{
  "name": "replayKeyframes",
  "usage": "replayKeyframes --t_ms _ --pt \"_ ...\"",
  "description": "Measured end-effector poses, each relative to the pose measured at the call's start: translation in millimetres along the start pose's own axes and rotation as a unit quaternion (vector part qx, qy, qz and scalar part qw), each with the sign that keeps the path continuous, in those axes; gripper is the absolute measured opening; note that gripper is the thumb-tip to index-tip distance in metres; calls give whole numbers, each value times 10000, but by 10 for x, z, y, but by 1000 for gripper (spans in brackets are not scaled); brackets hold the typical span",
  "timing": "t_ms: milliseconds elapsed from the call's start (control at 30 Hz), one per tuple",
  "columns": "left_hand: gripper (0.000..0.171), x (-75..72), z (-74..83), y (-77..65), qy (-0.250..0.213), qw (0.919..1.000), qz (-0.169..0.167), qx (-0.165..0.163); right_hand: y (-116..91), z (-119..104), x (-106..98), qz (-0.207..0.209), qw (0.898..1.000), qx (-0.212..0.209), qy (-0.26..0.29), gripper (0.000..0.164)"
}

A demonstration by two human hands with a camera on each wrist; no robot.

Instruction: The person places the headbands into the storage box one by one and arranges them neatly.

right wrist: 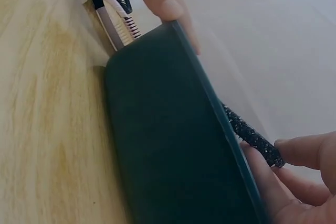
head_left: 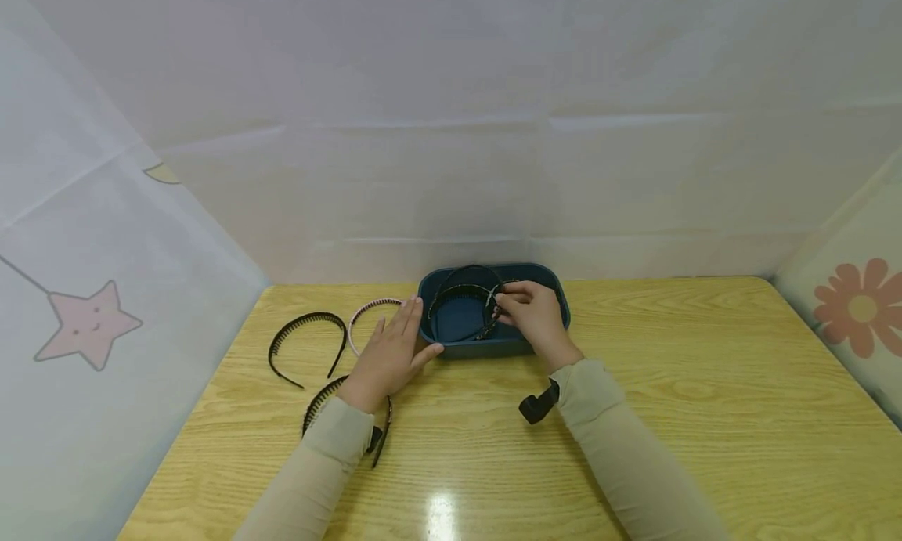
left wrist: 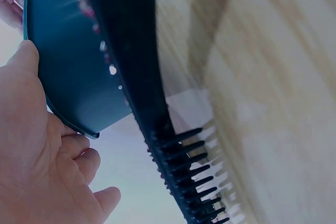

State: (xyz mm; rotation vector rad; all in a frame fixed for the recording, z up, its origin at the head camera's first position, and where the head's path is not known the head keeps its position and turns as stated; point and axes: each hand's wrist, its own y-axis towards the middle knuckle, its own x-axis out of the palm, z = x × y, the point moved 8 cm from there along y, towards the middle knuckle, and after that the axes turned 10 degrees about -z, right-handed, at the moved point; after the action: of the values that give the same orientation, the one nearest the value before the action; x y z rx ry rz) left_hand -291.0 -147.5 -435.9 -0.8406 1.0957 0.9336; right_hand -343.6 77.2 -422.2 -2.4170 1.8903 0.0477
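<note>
A dark teal bin (head_left: 486,351) sits on the table and holds black headbands (head_left: 474,268). My right hand (head_left: 532,318) reaches over its right part. Between thumb and fingers it pinches a dark glittery headband (right wrist: 254,139), whose end shows above the rim in the right wrist view. My left hand (head_left: 395,349) rests against the bin's left end, fingers fairly straight and thumb at the front corner. Near that hand lies a pink headband (head_left: 362,307), partly covered by it. A beaded black headband (left wrist: 128,45) lies under the left wrist.
Another black toothed headband (head_left: 310,316) lies at the left on the wooden table (head_left: 669,408). Behind the bin rises a pale cloth backdrop (head_left: 451,173), close to its back edge. Printed cloth sides (head_left: 92,236) flank the table.
</note>
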Motion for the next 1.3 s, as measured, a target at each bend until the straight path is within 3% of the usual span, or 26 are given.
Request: replayKeyframes --t_ms 433,767,1167,1300 --pt "90 -2 -5 -4 20 10000 -38 -24 70 5 91 54 9969 56 -779 32" --pt "89 -3 -3 -3 -11 10000 -1 19 78 23 128 -167 9913 58 -1304 35" --pt "90 -9 2 -5 -19 10000 -19 -32 56 -29 95 242 9770 -237 -2106 27" --pt "89 -3 3 -5 -6 10000 -20 -28 39 -20 96 272 9762 -319 -2126 22"
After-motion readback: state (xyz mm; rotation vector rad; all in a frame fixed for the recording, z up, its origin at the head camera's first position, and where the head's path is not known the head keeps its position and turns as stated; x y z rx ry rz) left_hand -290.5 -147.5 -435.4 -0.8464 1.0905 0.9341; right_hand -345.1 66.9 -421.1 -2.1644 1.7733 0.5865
